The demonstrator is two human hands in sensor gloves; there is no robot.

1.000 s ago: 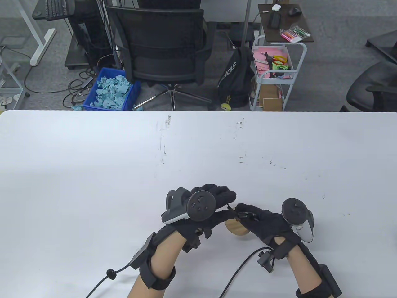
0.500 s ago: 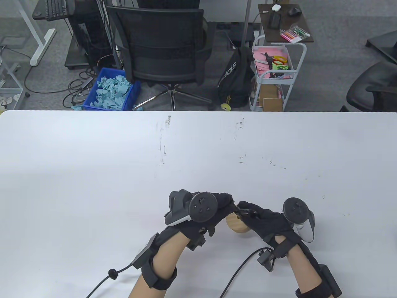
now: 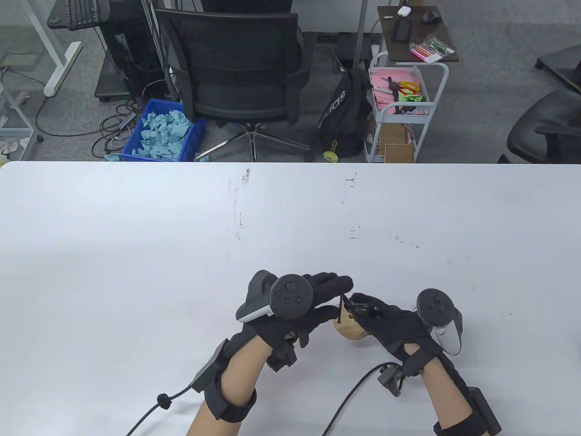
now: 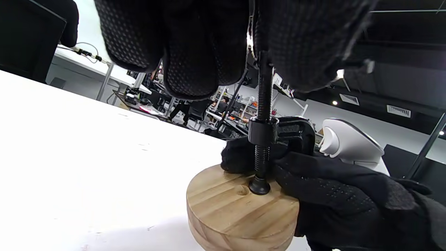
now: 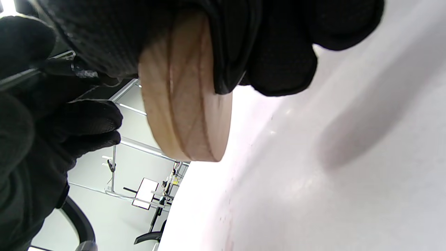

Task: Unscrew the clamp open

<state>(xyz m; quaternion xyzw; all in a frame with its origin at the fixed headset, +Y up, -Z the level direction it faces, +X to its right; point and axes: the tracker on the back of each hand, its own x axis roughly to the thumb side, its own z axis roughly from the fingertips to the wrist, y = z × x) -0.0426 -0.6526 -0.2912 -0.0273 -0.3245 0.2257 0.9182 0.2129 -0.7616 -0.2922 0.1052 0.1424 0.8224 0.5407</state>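
Note:
A black C-clamp sits on a round wooden disc. Its threaded screw stands upright, with the screw's foot on the disc's top face. My left hand pinches the top of the screw between its fingers and thumb. My right hand grips the clamp's frame and the disc's rim, holding the disc tilted just above the table. The clamp's lower jaw is hidden under my right hand.
The white table stretches away beyond both hands. Its front edge is near my wrists. A black office chair and a white cart stand on the floor past the far edge.
My left hand has twisted at the top of the screw, and its fingers now reach farther out. The disc and my right hand have shifted slightly to the right.

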